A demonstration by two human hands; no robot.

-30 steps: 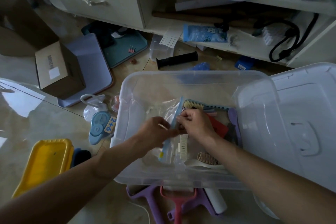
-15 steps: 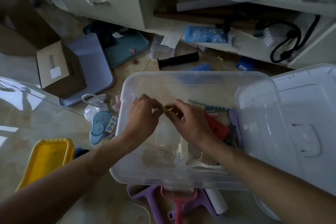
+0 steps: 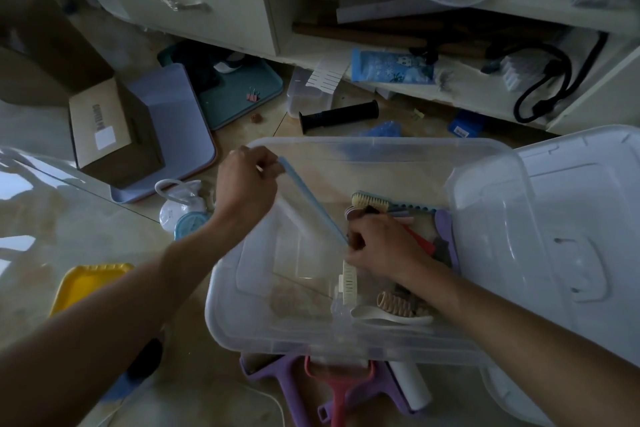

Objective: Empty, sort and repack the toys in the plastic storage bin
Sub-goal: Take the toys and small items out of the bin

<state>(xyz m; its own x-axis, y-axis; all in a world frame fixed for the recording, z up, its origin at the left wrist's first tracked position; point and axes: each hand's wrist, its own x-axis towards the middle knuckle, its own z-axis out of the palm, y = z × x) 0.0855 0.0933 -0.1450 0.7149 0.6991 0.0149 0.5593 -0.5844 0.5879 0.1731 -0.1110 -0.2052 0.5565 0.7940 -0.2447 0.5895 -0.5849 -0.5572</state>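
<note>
Hands have separated since half a second ago: then both met at a small item over the middle of the bin, now they are well apart with a clear zip bag with a blue strip (image 3: 313, 201) stretched between them. Left hand (image 3: 246, 184) has moved up and left to the bin's far-left rim, fingers curled, pinching the upper end of the blue strip. Right hand (image 3: 379, 246) has dropped lower right, fingers curled round the strip's lower end, knuckles up, just left of the toys. Both forearms enter from the bottom edge, left from lower left, right from lower right.

Plastic storage bin (image 3: 311, 333) sits at frame centre on the floor, position unchanged. Inside, along its right side: brush (image 3: 370, 200), red piece (image 3: 420, 241), white comb-like piece (image 3: 349, 282). Bin lid (image 3: 571, 236) lies at right, overlapping the bin's right edge. Yellow tray (image 3: 86, 282) at lower left, cardboard box (image 3: 110, 132) at upper left.
</note>
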